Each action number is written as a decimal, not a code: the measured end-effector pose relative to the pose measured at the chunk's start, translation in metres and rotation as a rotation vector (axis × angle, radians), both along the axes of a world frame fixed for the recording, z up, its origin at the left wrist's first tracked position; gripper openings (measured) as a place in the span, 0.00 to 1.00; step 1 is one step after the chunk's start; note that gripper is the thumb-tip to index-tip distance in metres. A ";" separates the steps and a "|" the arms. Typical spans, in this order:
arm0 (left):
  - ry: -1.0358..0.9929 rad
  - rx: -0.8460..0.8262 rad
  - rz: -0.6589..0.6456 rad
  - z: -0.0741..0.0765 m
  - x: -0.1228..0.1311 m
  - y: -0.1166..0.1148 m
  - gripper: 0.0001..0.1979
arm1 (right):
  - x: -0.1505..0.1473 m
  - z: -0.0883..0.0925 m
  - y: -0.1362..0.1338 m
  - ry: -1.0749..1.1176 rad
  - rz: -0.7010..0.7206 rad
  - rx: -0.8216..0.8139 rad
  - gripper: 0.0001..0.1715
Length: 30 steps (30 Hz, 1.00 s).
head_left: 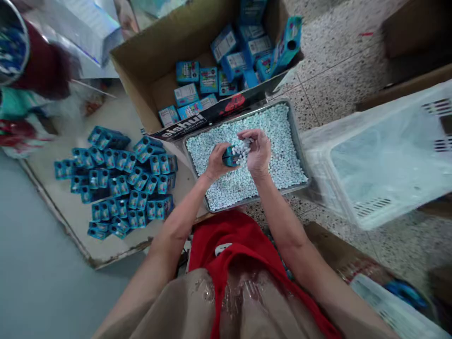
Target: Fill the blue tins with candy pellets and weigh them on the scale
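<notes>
My left hand (216, 164) is closed around what look like two small blue cartons (230, 161), held side by side over a metal tray (298, 147). Cupped beside them, my right hand (259, 153) holds a clump of small pale pellets (244, 148) against the cartons' open end. More pale pellets (226, 190) fill the tray in a thick layer. Left of the tray, many blue cartons (118, 183) stand grouped on a table, their round top holes facing up. My fingers hide part of the held cartons.
Behind the tray stands an open cardboard box (141, 80) with blue cartons (209, 80) inside. A white plastic crate (388, 155) is at the right, above a speckled floor (328, 42). A dark red container (42, 61) sits at the upper left of the table (45, 188).
</notes>
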<state>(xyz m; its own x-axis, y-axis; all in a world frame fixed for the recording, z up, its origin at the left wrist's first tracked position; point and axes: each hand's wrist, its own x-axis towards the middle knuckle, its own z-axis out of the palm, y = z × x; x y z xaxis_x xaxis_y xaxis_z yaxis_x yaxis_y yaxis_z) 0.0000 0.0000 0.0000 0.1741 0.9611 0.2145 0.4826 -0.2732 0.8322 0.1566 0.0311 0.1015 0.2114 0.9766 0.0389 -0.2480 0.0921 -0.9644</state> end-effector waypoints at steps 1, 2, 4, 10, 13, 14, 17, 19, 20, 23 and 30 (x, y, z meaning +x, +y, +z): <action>0.029 -0.026 0.010 0.001 0.002 0.001 0.39 | -0.004 0.001 -0.004 -0.009 0.001 -0.007 0.34; 0.057 -0.050 0.016 0.002 0.002 0.001 0.39 | -0.008 0.002 -0.007 -0.020 0.009 -0.011 0.35; 0.110 -0.089 0.014 0.007 0.000 0.002 0.39 | -0.012 0.001 -0.015 -0.047 0.040 -0.015 0.35; 0.267 -0.165 -0.023 0.046 -0.046 -0.009 0.35 | 0.035 -0.033 -0.020 -0.310 0.085 -0.042 0.37; 0.501 -0.307 0.017 0.072 -0.067 -0.007 0.31 | 0.072 -0.074 0.001 -0.818 0.029 -0.088 0.40; 0.600 -0.370 0.041 0.079 -0.070 -0.004 0.30 | 0.080 -0.089 0.010 -0.988 0.046 -0.098 0.40; 0.801 -0.501 0.104 0.088 -0.073 0.015 0.31 | 0.087 -0.127 0.036 -1.276 0.115 -0.103 0.38; 0.868 -0.553 0.124 0.084 -0.072 0.032 0.34 | 0.077 -0.144 0.047 -1.307 0.117 -0.100 0.38; 0.885 -0.567 0.126 0.080 -0.070 0.040 0.34 | 0.069 -0.149 0.049 -1.297 0.110 -0.100 0.37; 0.853 -0.524 0.086 0.064 -0.061 0.063 0.34 | 0.042 -0.158 0.049 -1.215 0.116 -0.082 0.33; 0.745 -0.538 -0.094 0.041 -0.013 0.088 0.35 | 0.001 -0.153 0.021 -0.586 0.058 -0.160 0.19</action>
<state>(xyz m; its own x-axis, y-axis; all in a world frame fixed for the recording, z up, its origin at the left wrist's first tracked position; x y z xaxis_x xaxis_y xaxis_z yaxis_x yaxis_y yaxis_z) -0.0128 0.0881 0.0405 0.1698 0.8737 -0.4558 0.9398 -0.0044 0.3418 0.1575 0.0516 -0.0518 0.1451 0.9893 -0.0160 0.3283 -0.0634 -0.9424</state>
